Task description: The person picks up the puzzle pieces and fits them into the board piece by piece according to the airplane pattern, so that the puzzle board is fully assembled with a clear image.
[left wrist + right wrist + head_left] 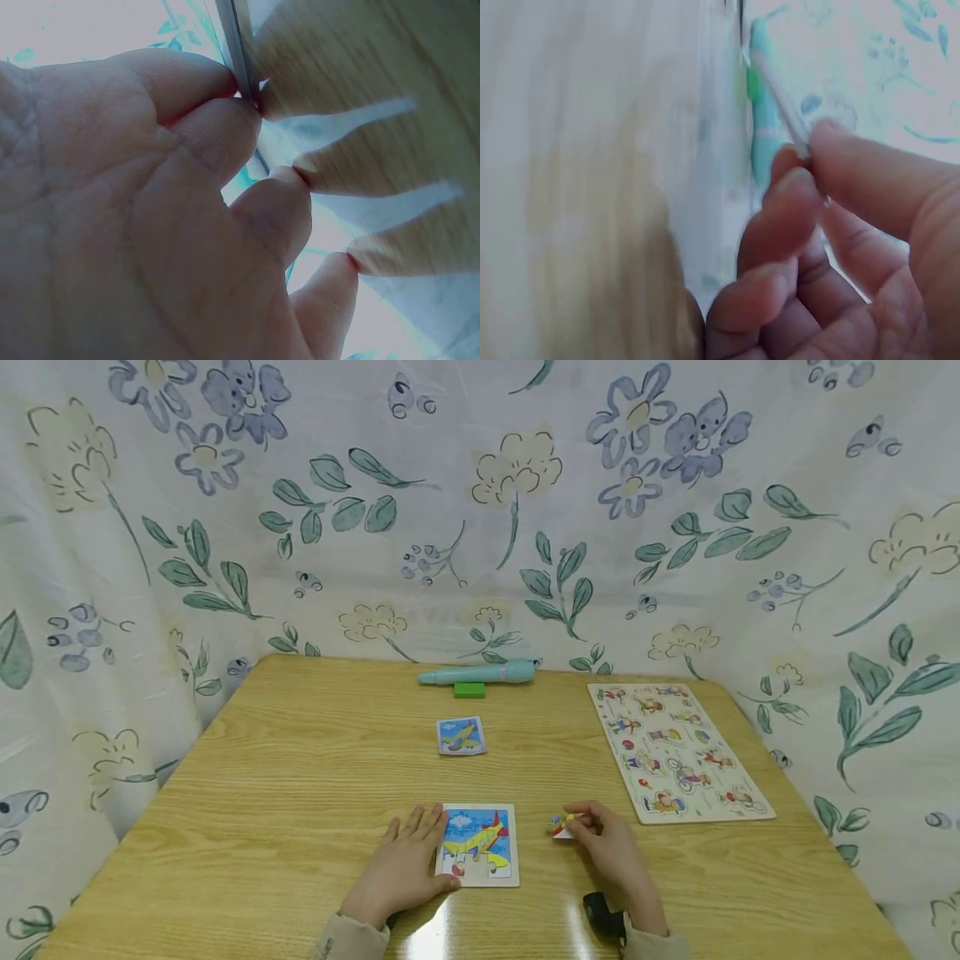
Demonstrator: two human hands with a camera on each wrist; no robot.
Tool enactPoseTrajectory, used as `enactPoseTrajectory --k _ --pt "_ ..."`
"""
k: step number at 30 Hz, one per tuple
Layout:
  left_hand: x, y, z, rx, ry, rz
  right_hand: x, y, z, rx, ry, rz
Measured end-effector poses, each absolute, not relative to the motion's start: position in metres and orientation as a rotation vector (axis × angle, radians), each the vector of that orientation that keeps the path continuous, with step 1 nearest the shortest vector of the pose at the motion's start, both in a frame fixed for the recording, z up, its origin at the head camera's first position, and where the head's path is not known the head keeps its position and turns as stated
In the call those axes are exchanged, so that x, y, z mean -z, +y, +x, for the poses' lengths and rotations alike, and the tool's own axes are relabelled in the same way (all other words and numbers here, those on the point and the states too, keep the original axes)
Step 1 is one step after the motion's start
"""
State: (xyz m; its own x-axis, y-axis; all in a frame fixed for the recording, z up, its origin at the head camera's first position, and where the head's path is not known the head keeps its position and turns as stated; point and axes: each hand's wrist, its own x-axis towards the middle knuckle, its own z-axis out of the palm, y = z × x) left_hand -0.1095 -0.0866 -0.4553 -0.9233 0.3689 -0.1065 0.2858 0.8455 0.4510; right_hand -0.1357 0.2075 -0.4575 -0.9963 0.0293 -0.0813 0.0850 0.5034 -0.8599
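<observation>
A small square jigsaw board (513, 852) with a yellow airplane on blue sky lies near the front of the table. Its lower part shows bare wood, where pieces are absent. My left hand (408, 864) lies flat with spread fingers along the board's left edge, its thumb at the lower left corner. In the left wrist view the fingertips (281, 180) touch the table and the board's side. To the right of the board, my right hand (611, 852) pinches a jigsaw piece (558, 825) between thumb and fingers. That piece (784, 105) appears edge-on in the right wrist view.
A picture card (461, 737) of the same airplane lies behind the board. Farther back are a green block (469, 691) and a light blue pen-shaped object (480, 673). A larger puzzle board with figures (675, 752) lies at the right. A flowered curtain (450, 510) surrounds the table.
</observation>
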Motion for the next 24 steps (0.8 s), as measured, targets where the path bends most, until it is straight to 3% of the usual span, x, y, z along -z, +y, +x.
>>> enactPoseTrajectory --k 24 --pt "0.456 -0.086 -0.111 -0.611 2.840 0.502 0.469 0.134 -0.126 1.632 2.498 -0.234"
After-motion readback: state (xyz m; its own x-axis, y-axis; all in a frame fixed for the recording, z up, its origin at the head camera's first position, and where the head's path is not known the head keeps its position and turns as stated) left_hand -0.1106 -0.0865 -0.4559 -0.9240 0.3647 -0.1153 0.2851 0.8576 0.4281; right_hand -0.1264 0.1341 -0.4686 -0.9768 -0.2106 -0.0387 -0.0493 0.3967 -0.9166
